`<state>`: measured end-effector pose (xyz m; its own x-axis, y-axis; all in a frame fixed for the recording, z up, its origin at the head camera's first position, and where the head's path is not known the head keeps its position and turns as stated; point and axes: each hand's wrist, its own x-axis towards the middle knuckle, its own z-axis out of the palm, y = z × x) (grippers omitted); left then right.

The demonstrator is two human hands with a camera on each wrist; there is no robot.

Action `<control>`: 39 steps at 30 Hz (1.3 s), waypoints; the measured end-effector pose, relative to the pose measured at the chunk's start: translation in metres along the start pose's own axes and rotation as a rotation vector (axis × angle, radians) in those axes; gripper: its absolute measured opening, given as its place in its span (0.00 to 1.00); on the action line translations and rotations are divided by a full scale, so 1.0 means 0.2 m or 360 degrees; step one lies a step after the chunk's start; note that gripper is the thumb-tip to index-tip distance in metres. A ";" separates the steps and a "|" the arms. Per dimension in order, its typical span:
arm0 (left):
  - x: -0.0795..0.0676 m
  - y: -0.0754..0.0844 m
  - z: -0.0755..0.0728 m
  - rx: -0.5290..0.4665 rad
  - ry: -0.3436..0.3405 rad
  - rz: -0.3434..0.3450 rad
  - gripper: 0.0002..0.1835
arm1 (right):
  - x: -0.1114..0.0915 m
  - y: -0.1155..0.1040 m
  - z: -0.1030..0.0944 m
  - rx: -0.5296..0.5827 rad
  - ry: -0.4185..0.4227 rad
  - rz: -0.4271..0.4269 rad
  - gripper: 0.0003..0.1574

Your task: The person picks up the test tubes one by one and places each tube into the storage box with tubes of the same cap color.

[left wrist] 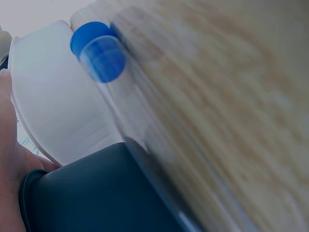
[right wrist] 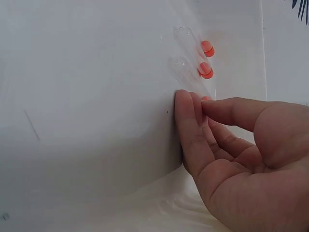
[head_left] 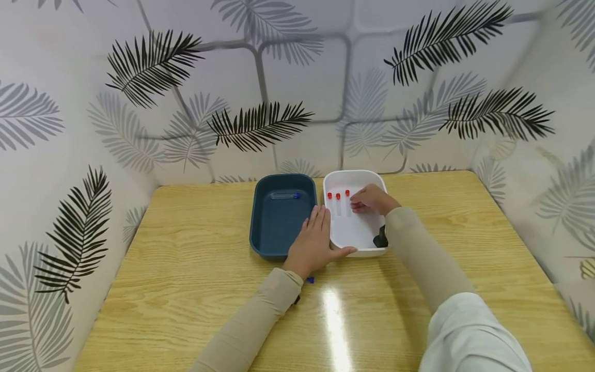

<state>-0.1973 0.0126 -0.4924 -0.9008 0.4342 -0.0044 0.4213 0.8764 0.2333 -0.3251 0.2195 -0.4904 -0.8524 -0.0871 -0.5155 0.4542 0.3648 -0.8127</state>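
My left hand [head_left: 312, 243] lies across the adjoining rims of a dark blue tray [head_left: 253, 227] and a white tray [head_left: 344, 254], fingers straight and thumb along the white tray's near edge. Inside the white tray, my right hand [head_left: 372, 199] has its thumb and fingertips together at the rightmost red-capped test tube [head_left: 348, 207], pinching it; in the right wrist view the fingers hide most of it. Two other red-capped test tubes [right wrist: 193, 41] lie parallel beyond. A blue-capped test tube [left wrist: 104, 60] is on the table by my left wrist, largely covered by it in the head view.
Another clear tube with a blue cap [head_left: 284, 196] lies crosswise in the far part of the blue tray. A black wrist camera [head_left: 381, 238] overlaps the white tray's near right corner. The wooden table [head_left: 186, 248] meets a leaf-patterned backdrop [head_left: 260, 103] behind the trays.
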 end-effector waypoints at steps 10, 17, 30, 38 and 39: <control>-0.01 0.00 0.00 0.0000 0.0016 0.0009 0.64 | -0.02 -0.01 0.00 -0.0050 -0.0038 -0.0058 0.19; 0.00 -0.01 0.00 -0.0010 0.0012 0.0013 0.65 | -0.05 -0.06 0.01 -0.0134 -0.0126 -0.0012 0.19; -0.01 0.01 0.00 -0.0030 0.0005 0.0014 0.64 | -0.18 -0.11 -0.05 -0.0432 -0.0384 -0.0147 0.25; 0.00 0.00 0.01 -0.0008 0.0030 0.0016 0.64 | -0.37 -0.08 -0.04 -0.0623 -0.0321 -0.0592 0.29; 0.01 0.00 0.01 0.0011 0.0041 0.0016 0.64 | -0.39 -0.07 -0.03 -0.0650 -0.0285 -0.0649 0.28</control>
<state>-0.1983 0.0130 -0.4954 -0.8988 0.4378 0.0230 0.4312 0.8734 0.2263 -0.2660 0.2273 -0.4371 -0.8639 -0.4368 -0.2509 -0.0662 0.5923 -0.8030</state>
